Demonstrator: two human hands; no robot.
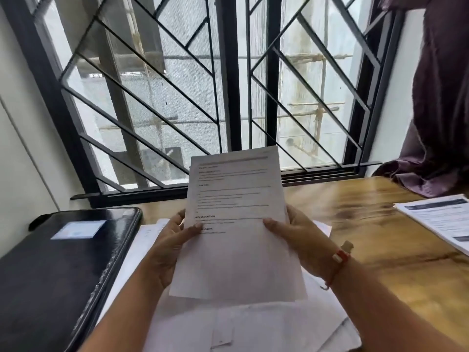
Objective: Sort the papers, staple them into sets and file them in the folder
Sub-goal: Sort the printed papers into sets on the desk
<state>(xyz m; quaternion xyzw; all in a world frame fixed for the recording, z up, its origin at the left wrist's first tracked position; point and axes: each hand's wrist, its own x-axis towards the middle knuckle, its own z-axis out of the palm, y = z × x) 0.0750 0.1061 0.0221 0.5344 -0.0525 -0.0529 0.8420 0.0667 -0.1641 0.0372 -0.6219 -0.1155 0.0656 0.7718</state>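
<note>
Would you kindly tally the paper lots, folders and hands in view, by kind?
Paper lots: 3 (held sheets, pile beneath, stack at right)
Folders: 1 (black folder)
Hands: 2 (left hand, right hand, both gripping the held sheets)
Total: 6

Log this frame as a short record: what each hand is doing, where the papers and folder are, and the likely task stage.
left hand: grips the left edge of the held sheets
right hand: grips their right edge
held sheets: printed, raised above the table, text facing the camera
paper pile: loose, on the table beneath the hands
folder: black, lying flat left of the pile, appears closed
other printed sheets: at the table's right edge
stage: probably sorting
</note>
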